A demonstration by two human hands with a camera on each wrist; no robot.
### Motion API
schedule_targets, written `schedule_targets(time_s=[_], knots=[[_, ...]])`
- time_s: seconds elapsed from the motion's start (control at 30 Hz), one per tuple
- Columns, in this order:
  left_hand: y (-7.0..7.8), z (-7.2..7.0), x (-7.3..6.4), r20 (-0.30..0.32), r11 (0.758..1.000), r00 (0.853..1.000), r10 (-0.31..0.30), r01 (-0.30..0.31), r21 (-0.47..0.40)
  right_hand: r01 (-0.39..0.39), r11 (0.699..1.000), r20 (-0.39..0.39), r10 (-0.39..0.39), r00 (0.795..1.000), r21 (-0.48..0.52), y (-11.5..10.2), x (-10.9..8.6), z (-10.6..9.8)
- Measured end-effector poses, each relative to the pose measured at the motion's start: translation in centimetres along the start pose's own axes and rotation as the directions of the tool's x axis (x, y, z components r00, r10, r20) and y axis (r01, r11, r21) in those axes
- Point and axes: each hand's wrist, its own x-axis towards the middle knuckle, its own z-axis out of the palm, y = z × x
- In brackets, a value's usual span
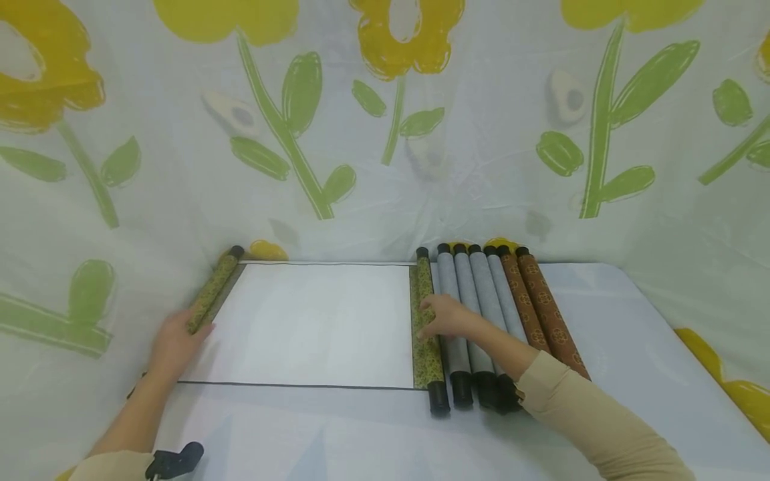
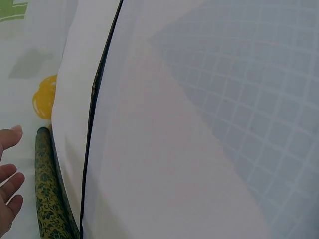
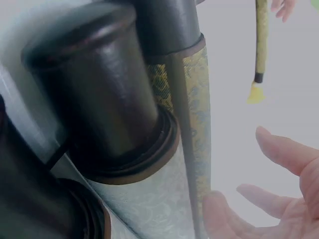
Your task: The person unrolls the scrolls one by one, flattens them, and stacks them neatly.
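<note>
A scroll with a white sheet [image 1: 325,324] lies unrolled between two green-and-gold patterned ends. My left hand [image 1: 174,344] is at the near part of the left roller [image 1: 214,288]. In the left wrist view, loosely spread fingers [image 2: 11,189] show beside that roller [image 2: 47,194]. Over the right roller [image 1: 430,361] my right hand [image 1: 448,316] reaches with parted, slightly bent fingers. The right wrist view shows a fingertip close to the roller's patterned edge [image 3: 198,114], while the thumb stands apart over the white sheet.
Right of the open scroll, several rolled scrolls lie side by side: grey ones [image 1: 463,310] with black end knobs, then brown ones [image 1: 544,300] with round motifs. A flower-printed white cloth [image 1: 481,167] hangs behind the pale table [image 1: 289,427].
</note>
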Motion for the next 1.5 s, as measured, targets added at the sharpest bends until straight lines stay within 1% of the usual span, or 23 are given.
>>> schedule_targets(time_s=[0.07, 0.2, 0.37, 0.43, 0.53, 0.67, 0.8, 0.9, 1.13, 1.2, 1.27, 1.33, 1.4, 1.5], knots=[[0.1, 0.0, 0.1, 0.006, 1.000, 1.000, -0.006, 0.006, -0.009, 0.013, 1.000, -0.019, -0.013, 1.000, 0.002, -0.1, -0.3, -0.1], [0.6, 0.2, 0.1, 0.014, 0.998, 1.000, -0.003, 0.004, -0.061, 0.029, 1.000, -0.073, -0.029, 0.997, 0.002, 0.0, -0.8, -0.3], [1.3, 0.3, 0.0, 0.006, 0.991, 1.000, -0.005, 0.006, -0.131, 0.023, 0.998, -0.143, -0.014, 0.990, 0.059, 0.4, -1.4, -0.4], [1.6, 0.3, 0.0, 0.019, 0.988, 1.000, -0.016, 0.019, -0.155, 0.028, 0.996, -0.166, -0.013, 0.986, 0.090, 0.6, -1.6, -0.4], [2.2, 0.3, -0.1, 0.063, 0.978, 0.997, -0.032, 0.044, -0.203, 0.032, 0.990, -0.197, -0.004, 0.980, 0.139, 0.8, -1.9, -0.4], [3.2, 0.4, -0.2, 0.100, 0.964, 0.994, -0.044, 0.068, -0.256, 0.053, 0.983, -0.243, -0.008, 0.970, 0.176, 0.8, -2.4, -0.5], [4.2, 0.5, -0.3, 0.112, 0.964, 0.992, -0.063, 0.089, -0.250, 0.080, 0.975, -0.278, -0.019, 0.960, 0.209, 0.9, -2.9, -0.7], [4.7, 0.8, -0.3, 0.130, 0.961, 0.990, -0.058, 0.091, -0.262, 0.093, 0.970, -0.308, -0.019, 0.951, 0.225, 1.2, -3.1, -0.9], [6.6, 1.4, -0.4, 0.169, 0.945, 0.985, -0.016, 0.070, -0.318, 0.132, 0.969, -0.414, -0.034, 0.910, 0.210, 2.2, -3.3, -1.0], [7.1, 1.4, -0.4, 0.181, 0.940, 0.983, -0.010, 0.071, -0.333, 0.147, 0.965, -0.428, -0.042, 0.903, 0.216, 2.5, -3.4, -1.0], [7.6, 1.5, -0.4, 0.190, 0.933, 0.982, -0.004, 0.072, -0.352, 0.155, 0.963, -0.436, -0.045, 0.899, 0.221, 2.7, -3.5, -1.1], [8.1, 1.5, -0.4, 0.198, 0.933, 0.980, 0.007, 0.065, -0.354, 0.165, 0.959, -0.438, -0.049, 0.898, 0.231, 2.9, -3.9, -1.1], [8.7, 1.6, -0.3, 0.211, 0.930, 0.977, 0.029, 0.051, -0.364, 0.167, 0.958, -0.440, -0.049, 0.897, 0.234, 3.1, -4.2, -1.1], [9.5, 1.8, -0.2, 0.232, 0.934, 0.970, 0.070, 0.019, -0.358, 0.171, 0.959, -0.444, -0.056, 0.894, 0.225, 3.3, -4.8, -1.3]])
